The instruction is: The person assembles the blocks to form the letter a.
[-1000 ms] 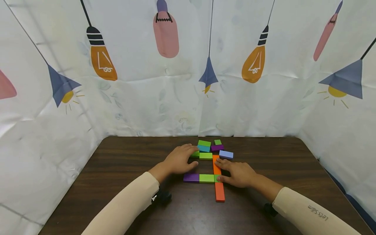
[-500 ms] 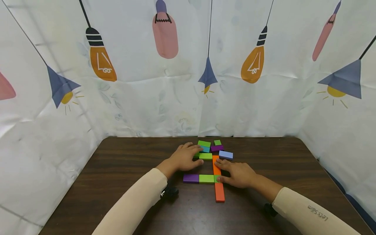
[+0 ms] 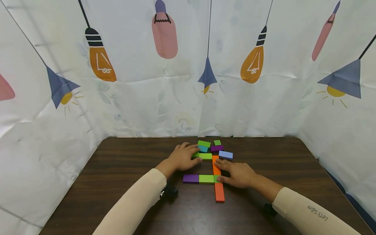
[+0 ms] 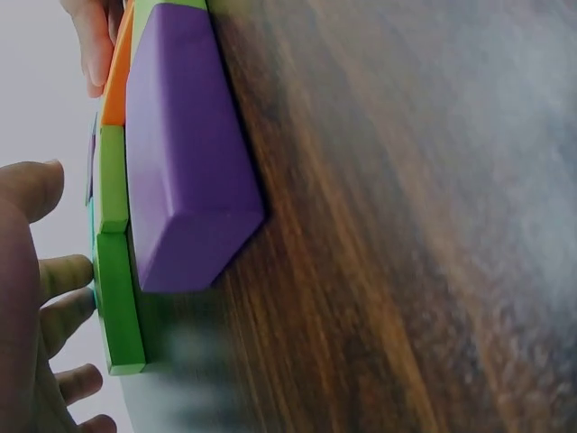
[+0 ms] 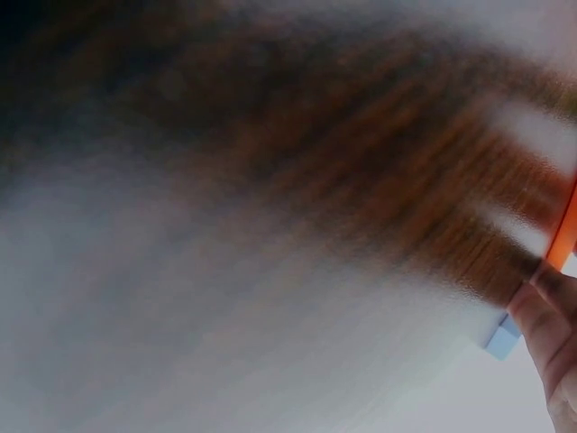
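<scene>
In the head view, my left hand (image 3: 182, 158) reaches over the back row of blocks with its fingers extended. Its fingertips are at a teal block (image 3: 204, 149), partly hidden by them. A green block (image 3: 195, 154) shows under that hand, beside another light green block (image 3: 205, 156). My right hand (image 3: 238, 174) rests on the right-hand column: fingers on an orange block (image 3: 216, 166), thumb on a small green block (image 3: 216, 178). A red-orange block (image 3: 219, 192) extends toward me. A purple block (image 3: 191, 179) and a light green block (image 3: 206, 179) form the front row.
Beyond the row lie a green block (image 3: 204, 143), a small green block (image 3: 217, 142) and a dark purple block (image 3: 216, 148). A light blue block (image 3: 226, 155) sits right of the orange one. A printed curtain (image 3: 132, 107) hangs behind the brown table (image 3: 123, 182).
My left hand moved right to the teal block, then slightly back left. The teal block's visible right end now sits a little farther left. The right hand stayed in place.
</scene>
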The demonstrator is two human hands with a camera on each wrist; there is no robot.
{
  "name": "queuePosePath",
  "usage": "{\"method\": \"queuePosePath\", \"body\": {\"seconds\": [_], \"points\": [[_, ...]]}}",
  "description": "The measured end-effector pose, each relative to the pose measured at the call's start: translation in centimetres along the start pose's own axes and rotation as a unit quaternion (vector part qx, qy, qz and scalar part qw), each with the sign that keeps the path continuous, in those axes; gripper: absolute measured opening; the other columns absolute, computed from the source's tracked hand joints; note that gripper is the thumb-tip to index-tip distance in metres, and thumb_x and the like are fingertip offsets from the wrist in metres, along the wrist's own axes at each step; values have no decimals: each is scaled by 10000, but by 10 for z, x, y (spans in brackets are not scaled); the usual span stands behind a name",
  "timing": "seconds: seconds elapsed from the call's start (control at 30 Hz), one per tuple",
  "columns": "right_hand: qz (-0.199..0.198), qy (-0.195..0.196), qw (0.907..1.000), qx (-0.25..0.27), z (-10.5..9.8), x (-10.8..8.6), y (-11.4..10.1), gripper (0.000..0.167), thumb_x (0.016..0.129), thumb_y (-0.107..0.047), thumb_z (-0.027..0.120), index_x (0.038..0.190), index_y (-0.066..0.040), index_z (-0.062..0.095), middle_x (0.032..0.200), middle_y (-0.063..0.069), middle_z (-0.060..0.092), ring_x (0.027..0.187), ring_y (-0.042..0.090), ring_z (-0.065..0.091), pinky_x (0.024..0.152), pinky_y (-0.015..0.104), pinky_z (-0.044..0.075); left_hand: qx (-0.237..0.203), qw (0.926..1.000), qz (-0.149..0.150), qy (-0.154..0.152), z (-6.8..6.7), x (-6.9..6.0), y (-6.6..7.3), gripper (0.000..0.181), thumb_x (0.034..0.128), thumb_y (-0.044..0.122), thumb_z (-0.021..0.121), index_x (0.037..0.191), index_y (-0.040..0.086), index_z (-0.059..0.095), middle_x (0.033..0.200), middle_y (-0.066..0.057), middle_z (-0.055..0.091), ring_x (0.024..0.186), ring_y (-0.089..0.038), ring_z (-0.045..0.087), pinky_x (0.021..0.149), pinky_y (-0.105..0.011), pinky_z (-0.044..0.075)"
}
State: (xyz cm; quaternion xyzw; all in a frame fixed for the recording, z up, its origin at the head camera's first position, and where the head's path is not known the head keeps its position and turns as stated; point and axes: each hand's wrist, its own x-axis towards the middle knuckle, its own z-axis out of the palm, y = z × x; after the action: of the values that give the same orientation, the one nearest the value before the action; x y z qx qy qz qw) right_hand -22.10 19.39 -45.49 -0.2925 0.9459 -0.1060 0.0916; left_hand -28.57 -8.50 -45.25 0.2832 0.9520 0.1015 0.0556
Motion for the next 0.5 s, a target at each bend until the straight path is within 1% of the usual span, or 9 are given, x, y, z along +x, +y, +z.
{"method": "queuePosePath", "body": {"seconds": [0.17, 0.3, 0.5], "points": [[-7, 12, 10000, 7, 0, 0, 0, 763, 979, -671, 513, 1570, -193, 450, 1575, 58, 448, 1333, 348, 545, 934, 576, 516, 38, 10000, -57, 2, 0, 0, -5, 637, 1037, 612, 413, 1556, 248, 470, 1629, 23, 365, 1507, -371, 253, 1183, -602, 197], [8, 16, 10000, -6, 0, -1, 0, 764, 978, -671, 514, 1569, -192, 451, 1572, 60, 451, 1339, 341, 540, 927, 572, 518, -9, 10000, -37, 61, 0, -3, -11, 637, 1037, 596, 434, 1549, 220, 483, 1626, -1, 373, 1498, -387, 266, 1173, -621, 203], [43, 15, 10000, -8, 0, -1, -1, 755, 977, -660, 530, 1569, -197, 453, 1569, 58, 456, 1345, 325, 537, 916, 566, 520, -57, 9999, -131, 84, -3, -8, -18, 631, 1037, 586, 450, 1549, 218, 479, 1633, -1, 360, 1499, -397, 260, 1172, -620, 204]]}}
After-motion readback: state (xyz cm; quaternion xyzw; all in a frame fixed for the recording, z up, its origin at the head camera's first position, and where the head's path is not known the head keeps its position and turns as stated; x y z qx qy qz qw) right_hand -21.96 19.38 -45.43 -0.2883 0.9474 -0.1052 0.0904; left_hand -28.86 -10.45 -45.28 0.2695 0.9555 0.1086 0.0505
